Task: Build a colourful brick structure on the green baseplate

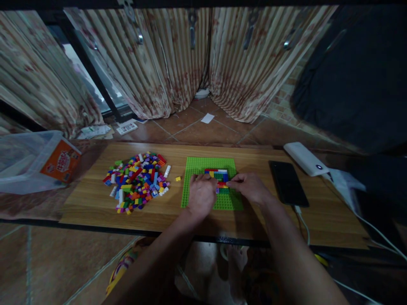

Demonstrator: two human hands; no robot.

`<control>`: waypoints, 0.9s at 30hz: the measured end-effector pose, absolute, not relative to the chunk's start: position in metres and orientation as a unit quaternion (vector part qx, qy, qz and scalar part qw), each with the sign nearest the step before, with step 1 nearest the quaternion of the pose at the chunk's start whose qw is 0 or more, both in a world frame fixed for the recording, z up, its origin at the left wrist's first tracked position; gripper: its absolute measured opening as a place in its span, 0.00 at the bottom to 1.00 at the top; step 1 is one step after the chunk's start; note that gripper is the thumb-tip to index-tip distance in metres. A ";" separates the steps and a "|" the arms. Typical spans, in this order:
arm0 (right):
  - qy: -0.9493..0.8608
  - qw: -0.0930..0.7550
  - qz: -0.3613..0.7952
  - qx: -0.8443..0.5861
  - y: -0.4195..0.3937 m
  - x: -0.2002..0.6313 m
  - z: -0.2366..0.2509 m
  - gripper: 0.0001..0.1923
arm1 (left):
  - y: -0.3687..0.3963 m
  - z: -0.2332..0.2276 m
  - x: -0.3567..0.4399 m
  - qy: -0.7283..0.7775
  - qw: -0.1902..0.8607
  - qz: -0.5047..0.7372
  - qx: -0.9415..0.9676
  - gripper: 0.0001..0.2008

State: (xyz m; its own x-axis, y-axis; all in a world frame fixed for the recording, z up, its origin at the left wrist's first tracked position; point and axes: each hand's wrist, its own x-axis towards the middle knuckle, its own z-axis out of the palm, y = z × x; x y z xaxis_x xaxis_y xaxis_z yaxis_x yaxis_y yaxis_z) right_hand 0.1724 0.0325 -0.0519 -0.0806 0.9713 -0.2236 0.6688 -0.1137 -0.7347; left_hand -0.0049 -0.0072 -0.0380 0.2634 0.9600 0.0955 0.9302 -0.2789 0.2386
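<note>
A green studded baseplate [193, 167] lies on the wooden table, carrying a low rectangular build of coloured toy bricks [219, 173] in red, white, blue and yellow. My left hand [202, 194] is closed over the build's left side, fingers bent against the bricks and hiding part of them. From the right, my right hand [251, 187] pinches at the build's right edge, by a red brick [222, 184]; the fingertips cover what they grip. A single yellow brick [178, 178] lies just left of the baseplate.
A heap of mixed toy bricks [140, 182] spreads over the table's left part. Beyond it stands a clear plastic tub [28, 161] with an orange label. On the right lie a black phone [288, 183] with a cable and a white power bank [305, 159]. Striped curtains hang behind.
</note>
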 end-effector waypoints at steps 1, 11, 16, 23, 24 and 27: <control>-0.632 0.204 0.372 -0.648 0.032 0.172 -0.052 0.13 | -0.008 -0.038 -0.004 0.600 0.065 0.108 0.790 0.14; -0.625 0.205 0.374 -0.654 0.031 0.171 -0.048 0.13 | -0.004 -0.043 -0.006 0.602 0.099 0.134 0.781 0.11; -0.621 0.217 0.382 -0.649 0.030 0.172 -0.049 0.14 | -0.001 -0.041 -0.006 0.612 0.119 0.146 0.768 0.11; -0.610 0.225 0.402 -0.645 0.031 0.172 -0.052 0.14 | -0.002 -0.042 -0.006 0.622 0.121 0.157 0.757 0.10; -0.608 0.226 0.402 -0.646 0.031 0.172 -0.052 0.14 | -0.003 -0.043 -0.006 0.624 0.120 0.162 0.755 0.10; -0.613 0.227 0.406 -0.639 0.031 0.174 -0.054 0.15 | -0.005 -0.046 -0.006 0.624 0.126 0.184 0.749 0.10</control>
State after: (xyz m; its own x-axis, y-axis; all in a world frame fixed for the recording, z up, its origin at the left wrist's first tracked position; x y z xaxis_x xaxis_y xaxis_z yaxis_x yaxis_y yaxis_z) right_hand 0.1738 0.0310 -0.0535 -0.0810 0.9672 -0.2407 0.5983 -0.1460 -0.7879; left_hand -0.0057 -0.0051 -0.0459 0.1537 0.9810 0.1183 0.8887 -0.1895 0.4175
